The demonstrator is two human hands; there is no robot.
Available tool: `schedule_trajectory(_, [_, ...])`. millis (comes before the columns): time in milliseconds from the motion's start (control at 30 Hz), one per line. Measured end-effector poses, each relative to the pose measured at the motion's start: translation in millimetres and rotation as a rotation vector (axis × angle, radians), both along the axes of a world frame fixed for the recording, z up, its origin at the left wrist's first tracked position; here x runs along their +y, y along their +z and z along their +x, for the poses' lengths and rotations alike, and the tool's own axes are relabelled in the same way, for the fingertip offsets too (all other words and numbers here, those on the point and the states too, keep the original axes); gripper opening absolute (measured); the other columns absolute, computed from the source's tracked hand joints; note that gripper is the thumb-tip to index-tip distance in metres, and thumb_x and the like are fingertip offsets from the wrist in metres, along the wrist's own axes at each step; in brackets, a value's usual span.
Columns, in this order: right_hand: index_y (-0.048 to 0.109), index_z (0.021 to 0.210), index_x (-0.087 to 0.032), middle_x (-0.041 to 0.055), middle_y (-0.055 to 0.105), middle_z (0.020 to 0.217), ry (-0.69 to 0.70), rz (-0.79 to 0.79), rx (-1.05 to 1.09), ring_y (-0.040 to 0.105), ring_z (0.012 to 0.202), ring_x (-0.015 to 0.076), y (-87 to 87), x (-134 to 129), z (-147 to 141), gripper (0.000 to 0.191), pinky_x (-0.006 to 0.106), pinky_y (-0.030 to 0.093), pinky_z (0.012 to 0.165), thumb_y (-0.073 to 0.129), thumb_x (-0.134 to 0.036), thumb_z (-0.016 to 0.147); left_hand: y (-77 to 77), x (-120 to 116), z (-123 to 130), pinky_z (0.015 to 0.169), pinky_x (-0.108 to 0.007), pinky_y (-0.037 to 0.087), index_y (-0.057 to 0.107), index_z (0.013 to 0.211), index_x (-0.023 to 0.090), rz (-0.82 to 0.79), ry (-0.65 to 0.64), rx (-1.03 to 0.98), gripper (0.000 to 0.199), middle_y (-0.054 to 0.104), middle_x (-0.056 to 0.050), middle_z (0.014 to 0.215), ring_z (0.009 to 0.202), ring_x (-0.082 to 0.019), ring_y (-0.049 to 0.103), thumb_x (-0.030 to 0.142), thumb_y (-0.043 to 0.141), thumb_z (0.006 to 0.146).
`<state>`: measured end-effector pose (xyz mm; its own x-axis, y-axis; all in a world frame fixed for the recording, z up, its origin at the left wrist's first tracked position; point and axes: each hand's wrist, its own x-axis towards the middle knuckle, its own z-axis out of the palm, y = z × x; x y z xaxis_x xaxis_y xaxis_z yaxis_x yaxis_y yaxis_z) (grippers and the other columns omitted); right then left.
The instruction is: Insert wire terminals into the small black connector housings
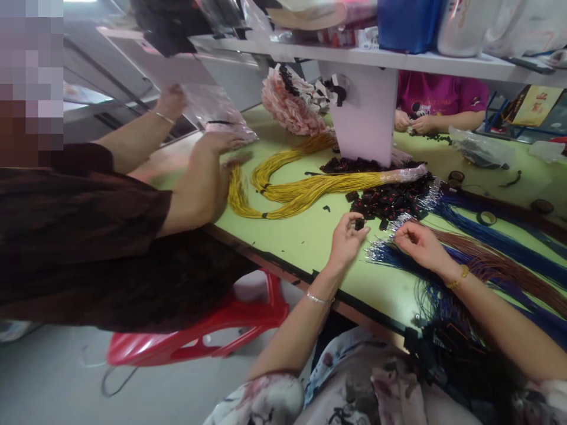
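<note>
My left hand (346, 241) is closed around a small black connector housing (359, 224) just above the table. To its right, my right hand (420, 247) has its fingers curled together at the silver-tipped ends of the brown wires (465, 245). Whether a wire is pinched in those fingertips is hidden. Beneath and in front of that hand lies a bundle of dark blue wires (384, 252) with metal terminals. A pile of black connector housings (390, 200) sits beyond both hands.
Yellow wire bundles (305, 192) stretch across the green table (283, 236). A co-worker's arm (190, 183) reaches in at left near a plastic bag (225, 115); another person (443, 103) works opposite. A white shelf (354, 56) overhangs. A red stool (199, 336) stands below; tape (486, 218) lies right.
</note>
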<state>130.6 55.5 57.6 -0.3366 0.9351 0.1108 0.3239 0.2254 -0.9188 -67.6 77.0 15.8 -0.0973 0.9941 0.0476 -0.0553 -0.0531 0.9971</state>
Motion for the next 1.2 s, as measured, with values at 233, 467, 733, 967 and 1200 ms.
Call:
schedule_trajectory(233, [0.057,0.073,-0.016,-0.0017,0.054,0.065,-0.047,0.037,-0.045,0.044,0.059,0.0095,5.2,-3,-3,0.018,0.021,0.036,0.056,0.054,-0.032,0.081,10.1,-22,19,0.071,-0.022,0.047,0.061,0.089,0.016,-0.068,-0.106,-0.308,0.027,0.062,-0.005,0.102,0.078,-0.010,0.059,0.030,0.073,0.070])
schedule_trajectory(467, [0.054,0.065,-0.017,-0.0025,0.053,0.058,-0.154,0.100,-0.139,0.043,0.054,0.0087,3.3,-15,2,0.014,0.020,0.035,0.053,0.052,-0.024,0.076,13.6,-31,33,0.079,-0.023,0.050,0.063,0.100,0.016,-0.286,-0.290,-0.589,0.032,0.063,-0.004,0.094,0.084,-0.011,0.063,0.018,0.073,0.069])
schedule_trajectory(733, [0.052,0.060,-0.018,-0.0035,0.050,0.052,-0.182,0.207,-0.318,0.037,0.047,0.0080,-0.8,-21,2,0.016,0.021,0.028,0.050,0.052,-0.023,0.075,6.6,-35,41,0.096,-0.030,0.046,0.066,0.104,0.019,-0.335,-0.398,-0.741,0.031,0.065,-0.005,0.105,0.098,-0.014,0.061,0.012,0.065,0.075])
schedule_trajectory(967, [0.051,0.060,-0.018,-0.0029,0.051,0.051,-0.185,0.214,-0.363,0.037,0.046,0.0084,-0.5,-22,1,0.016,0.021,0.027,0.049,0.051,-0.023,0.075,8.0,-36,42,0.099,-0.033,0.044,0.065,0.102,0.018,-0.354,-0.393,-0.724,0.029,0.066,-0.006,0.102,0.101,-0.016,0.062,0.011,0.064,0.074])
schedule_trajectory(1200, [0.050,0.060,-0.019,-0.0034,0.048,0.050,-0.171,0.214,-0.365,0.036,0.045,0.0083,-4.1,-23,1,0.017,0.022,0.026,0.049,0.051,-0.024,0.076,8.7,-40,43,0.093,-0.032,0.046,0.065,0.101,0.018,-0.366,-0.356,-0.658,0.033,0.067,-0.006,0.101,0.095,-0.015,0.063,0.014,0.071,0.069])
